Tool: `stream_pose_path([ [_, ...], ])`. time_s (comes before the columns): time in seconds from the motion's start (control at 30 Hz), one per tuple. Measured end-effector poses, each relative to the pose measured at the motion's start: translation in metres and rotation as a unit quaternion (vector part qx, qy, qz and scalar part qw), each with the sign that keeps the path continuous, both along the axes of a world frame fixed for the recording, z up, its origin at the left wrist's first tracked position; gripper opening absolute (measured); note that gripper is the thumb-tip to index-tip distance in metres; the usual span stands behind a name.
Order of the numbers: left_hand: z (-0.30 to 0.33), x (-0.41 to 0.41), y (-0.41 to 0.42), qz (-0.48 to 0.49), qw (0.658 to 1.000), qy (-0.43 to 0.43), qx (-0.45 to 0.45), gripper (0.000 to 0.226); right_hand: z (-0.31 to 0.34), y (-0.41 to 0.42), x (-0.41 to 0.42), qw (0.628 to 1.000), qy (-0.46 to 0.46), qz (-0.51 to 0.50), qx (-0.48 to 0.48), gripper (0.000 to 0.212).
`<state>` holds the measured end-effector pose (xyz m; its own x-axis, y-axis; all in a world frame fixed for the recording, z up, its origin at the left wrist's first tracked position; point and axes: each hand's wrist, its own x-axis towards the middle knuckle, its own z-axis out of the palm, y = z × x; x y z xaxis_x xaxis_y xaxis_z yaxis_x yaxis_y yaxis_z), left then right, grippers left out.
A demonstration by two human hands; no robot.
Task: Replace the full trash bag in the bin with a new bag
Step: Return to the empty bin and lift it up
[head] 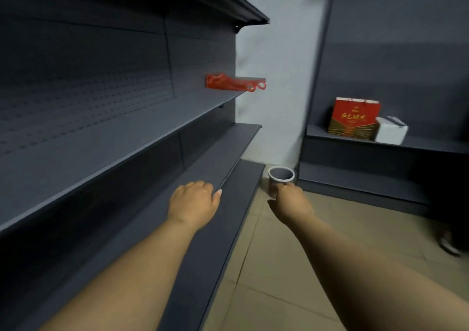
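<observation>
A small grey bin (281, 175) with a pale rim stands on the floor in the corner between two shelf units; its inside looks dark and I see no bag in it. A red plastic bag (234, 83) lies on the middle shelf at the far end of the left unit, its handles hanging over the edge. My left hand (193, 203) hovers over the lowest shelf with fingers loosely curled, holding nothing. My right hand (289, 201) reaches out in front of the bin, knuckles toward it; its fingers are hidden and nothing shows in its grip.
Dark grey shelving (101, 132) runs along the left, another unit (380, 178) stands at the right. A red gift bag (354, 118) and a white box (390, 130) sit on the right unit's shelf. Beige tiled floor (291, 267) lies between. A shoe (449, 247) shows at far right.
</observation>
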<state>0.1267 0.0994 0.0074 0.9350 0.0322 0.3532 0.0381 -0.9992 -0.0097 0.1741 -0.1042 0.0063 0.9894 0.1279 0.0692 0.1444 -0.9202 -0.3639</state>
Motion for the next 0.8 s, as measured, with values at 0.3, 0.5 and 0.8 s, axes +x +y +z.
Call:
stream_pose_path([
  [0.3, -0.006, 0.149, -0.032, -0.102, 0.994, 0.026, 0.006, 0.042, -0.012, -0.037, 0.099, 0.994, 0.015, -0.106, 0.003, 0.038],
  [0.5, -0.021, 0.234, -0.072, -0.127, 0.991, 0.047, 0.005, 0.042, -0.026, -0.07, 0.178, 0.99, 0.021, -0.136, -0.003, 0.037],
  [0.8, -0.022, 0.408, -0.138, -0.117, 0.992, 0.041, -0.022, 0.042, -0.014, -0.142, 0.358, 0.991, -0.001, -0.129, -0.037, 0.032],
])
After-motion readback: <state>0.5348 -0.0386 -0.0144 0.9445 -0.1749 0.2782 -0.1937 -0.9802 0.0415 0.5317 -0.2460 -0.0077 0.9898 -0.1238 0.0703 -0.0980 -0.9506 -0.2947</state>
